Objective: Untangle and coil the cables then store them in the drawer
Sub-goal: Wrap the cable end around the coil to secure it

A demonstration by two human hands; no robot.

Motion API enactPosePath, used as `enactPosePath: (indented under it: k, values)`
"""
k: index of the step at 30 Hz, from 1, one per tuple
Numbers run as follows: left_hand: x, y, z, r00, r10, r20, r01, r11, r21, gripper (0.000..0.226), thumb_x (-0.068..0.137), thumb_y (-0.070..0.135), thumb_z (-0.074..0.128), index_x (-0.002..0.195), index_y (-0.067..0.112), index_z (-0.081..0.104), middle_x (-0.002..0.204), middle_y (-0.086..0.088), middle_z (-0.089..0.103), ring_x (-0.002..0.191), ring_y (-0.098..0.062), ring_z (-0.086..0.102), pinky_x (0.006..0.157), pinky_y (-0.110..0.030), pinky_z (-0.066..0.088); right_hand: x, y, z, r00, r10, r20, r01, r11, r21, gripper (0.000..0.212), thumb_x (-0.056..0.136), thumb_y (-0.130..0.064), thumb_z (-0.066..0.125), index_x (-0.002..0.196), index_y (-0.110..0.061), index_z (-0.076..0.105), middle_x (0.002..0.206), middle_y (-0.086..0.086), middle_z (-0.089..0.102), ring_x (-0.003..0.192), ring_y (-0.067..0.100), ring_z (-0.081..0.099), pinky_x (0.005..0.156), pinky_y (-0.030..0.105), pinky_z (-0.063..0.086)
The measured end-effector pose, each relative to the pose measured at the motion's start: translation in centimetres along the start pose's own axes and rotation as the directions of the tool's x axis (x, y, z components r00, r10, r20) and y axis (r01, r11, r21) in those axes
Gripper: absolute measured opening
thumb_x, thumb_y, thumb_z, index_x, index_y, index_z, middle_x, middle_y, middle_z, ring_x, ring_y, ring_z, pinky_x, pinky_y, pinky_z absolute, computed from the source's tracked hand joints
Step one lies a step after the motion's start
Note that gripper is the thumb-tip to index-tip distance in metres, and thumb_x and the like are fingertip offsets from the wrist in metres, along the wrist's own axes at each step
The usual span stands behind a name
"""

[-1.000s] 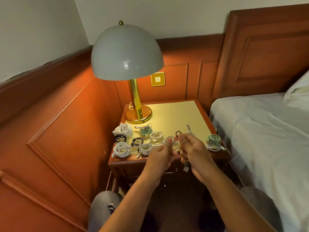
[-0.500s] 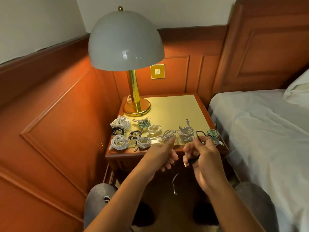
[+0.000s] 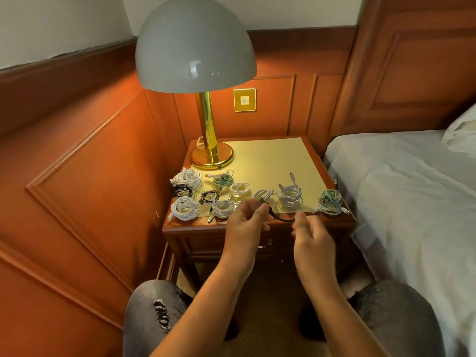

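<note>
- We see coiled cables, such as the white coil, lying along the nightstand front edge, left of our hands.
- Our left hand pinches the black cable at its connector end, above that edge.
- Our right hand, fingers curled, holds the cable's other end.
- A green coil lies at the right corner.

nightstand, coiled cables, lamp

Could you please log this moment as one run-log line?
left hand pinches black cable | right hand holds other end | drawer closed
</note>
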State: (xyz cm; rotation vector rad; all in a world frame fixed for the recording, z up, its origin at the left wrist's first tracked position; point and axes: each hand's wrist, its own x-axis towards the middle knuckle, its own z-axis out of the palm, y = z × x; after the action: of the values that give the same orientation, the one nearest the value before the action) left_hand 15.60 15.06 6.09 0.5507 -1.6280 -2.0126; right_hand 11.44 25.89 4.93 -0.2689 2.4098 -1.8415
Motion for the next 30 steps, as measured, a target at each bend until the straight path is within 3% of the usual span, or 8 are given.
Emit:
enactPosePath:
  k: [2, 5, 7, 10, 16, 24, 27, 30]
  values:
    - [1.0, 0.4, -0.5, 1.0, 0.021, 0.02, -0.021, 1.0, -0.01, 0.002, 0.093, 0.015, 0.061, 0.091, 0.014, 0.061, 0.076, 0.002, 0.064, 0.073, -0.014, 0.06, 0.066, -0.027, 0.046, 0.1, 0.7, -1.0, 0.967, -0.252, -0.039, 0.243, 0.956, -0.166, 0.018, 0.095, -0.033, 0.056, 0.11, -0.024, 0.053, 0.115, -0.007, 0.046, 0.106, 0.011, 0.051, 0.077, 0.014, 0.041]
    - [2.4, 1.3, -0.3, 0.999, 0.019, 0.042, -0.016, 0.998, -0.067, 0.005, 0.093, 0.014, 0.06, 0.089, 0.011, 0.062, 0.07, -0.002, 0.062, 0.064, -0.012, 0.057, 0.061, -0.023, 0.046, 1.5, 1.2, -0.2, 0.918, -0.307, 0.251, 0.349, 0.926, -0.146, 0.04, 0.091, -0.036, 0.061, 0.13, -0.035, 0.051, 0.134, -0.016, 0.037, 0.128, 0.0, 0.034, 0.099, 0.014, 0.032]
    - [3.0, 1.8, 0.3, 0.999, 0.011, 0.045, -0.005, 0.993, -0.117, 0.008, 0.092, 0.017, 0.061, 0.086, 0.011, 0.063, 0.073, -0.003, 0.062, 0.065, -0.013, 0.056, 0.061, -0.023, 0.046, 2.1, 0.9, 0.9, 0.909, -0.31, 0.279, 0.331, 0.943, -0.029, 0.015, 0.095, -0.032, 0.055, 0.108, -0.036, 0.063, 0.111, -0.016, 0.064, 0.109, -0.002, 0.055, 0.088, 0.014, 0.043]
    - [3.2, 2.2, 0.9, 0.991, -0.055, 0.125, 0.062, 0.997, -0.053, 0.028, 0.089, 0.036, 0.06, 0.091, 0.01, 0.069, 0.082, -0.005, 0.068, 0.076, -0.016, 0.063, 0.07, -0.028, 0.049, 3.0, 0.1, 1.7, 0.921, -0.338, 0.191, 0.327, 0.941, 0.091, 0.024, 0.1, -0.021, 0.05, 0.091, -0.04, 0.062, 0.067, -0.016, 0.064, 0.069, -0.001, 0.06, 0.063, 0.012, 0.044]
    - [3.7, 2.2, 0.8, 0.991, -0.086, 0.103, 0.081, 0.996, 0.048, 0.033, 0.096, 0.017, 0.054, 0.073, 0.02, 0.077, 0.088, -0.001, 0.073, 0.099, -0.019, 0.064, 0.082, -0.03, 0.045, 3.7, 0.1, 2.8, 0.903, -0.363, 0.231, 0.374, 0.927, -0.005, 0.026, 0.098, -0.029, 0.051, 0.12, -0.026, 0.064, 0.1, -0.017, 0.066, 0.093, -0.005, 0.062, 0.078, 0.007, 0.047]
    - [5.7, 6.6, -1.5, 0.936, -0.272, 0.221, 0.325, 0.912, -0.252, 0.034, 0.101, 0.013, 0.037, 0.089, 0.001, 0.067, 0.061, -0.004, 0.06, 0.054, -0.015, 0.059, 0.061, -0.028, 0.051, 0.6, 3.2, 2.9, 0.782, -0.062, 0.62, -0.273, 0.86, 0.431, 0.045, 0.084, -0.055, 0.064, 0.081, -0.01, 0.067, 0.048, 0.004, 0.036, 0.039, 0.014, 0.032, 0.043, 0.026, 0.034]
    - [6.0, 8.0, -2.5, 0.928, -0.262, 0.266, 0.294, 0.952, -0.085, 0.039, 0.099, 0.012, 0.04, 0.08, 0.001, 0.072, 0.06, -0.007, 0.061, 0.051, -0.017, 0.059, 0.059, -0.029, 0.054, 1.8, 3.5, 2.4, 0.658, 0.011, 0.753, -0.427, 0.829, 0.362, 0.031, 0.098, -0.027, 0.05, 0.096, 0.0, 0.065, 0.056, 0.003, 0.037, 0.046, 0.012, 0.029, 0.044, 0.024, 0.026]
    - [5.6, 8.6, -3.1, 0.925, -0.214, 0.314, 0.211, 0.977, 0.043, 0.039, 0.099, 0.012, 0.043, 0.074, 0.001, 0.07, 0.053, -0.008, 0.056, 0.045, -0.018, 0.053, 0.052, -0.028, 0.051, 3.8, 3.1, 1.4, 0.606, 0.031, 0.795, -0.317, 0.926, 0.205, 0.028, 0.102, -0.009, 0.04, 0.101, -0.002, 0.067, 0.063, 0.001, 0.045, 0.054, 0.012, 0.035, 0.052, 0.024, 0.032]
